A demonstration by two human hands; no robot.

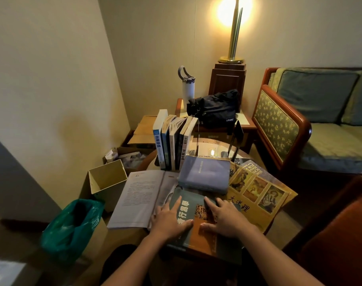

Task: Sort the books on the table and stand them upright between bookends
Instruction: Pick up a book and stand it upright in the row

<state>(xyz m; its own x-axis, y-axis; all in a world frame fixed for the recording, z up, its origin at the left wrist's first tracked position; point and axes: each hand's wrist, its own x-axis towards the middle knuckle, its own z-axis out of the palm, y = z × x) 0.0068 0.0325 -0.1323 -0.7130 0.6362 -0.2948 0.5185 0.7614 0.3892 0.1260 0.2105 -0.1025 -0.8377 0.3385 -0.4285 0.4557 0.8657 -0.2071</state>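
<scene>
A dark green and orange book (198, 234) lies flat at the table's near edge. My left hand (169, 221) and my right hand (227, 219) both rest flat on its cover, fingers spread. Behind it lie a lavender book (205, 174), a yellow picture book (258, 193) and an open white book (143, 199). Several books (174, 141) stand upright at the back left, leaning right. A black bookend (236, 139) stands alone at the back right, apart from them.
A cream box (107, 178) and a green bag-lined bin (73, 226) stand left of the table. Behind are cardboard boxes (143, 131), a black bag (215, 108), a white bottle (188, 87) and a lamp (233, 34). A sofa (320, 112) fills the right.
</scene>
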